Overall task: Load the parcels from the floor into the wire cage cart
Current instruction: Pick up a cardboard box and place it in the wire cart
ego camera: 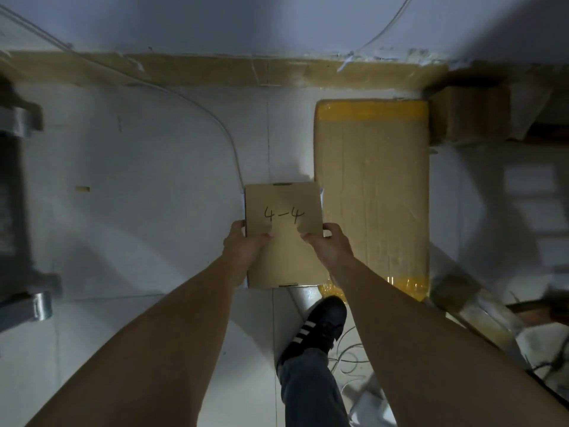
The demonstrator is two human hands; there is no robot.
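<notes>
Pick-up step, I judge: the left hand and right hand grip the small parcel marked 4-4 by its sides, thumbs on top, just left of the large taped parcel on the floor — next it must be carried to the cart, which is not plainly in view.

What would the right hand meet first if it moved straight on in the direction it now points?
The small box marked 4-4, which the right hand grips at its edge. The hand points up and slightly left across it. Past the box seems only floor, though depth is unclear.
</notes>
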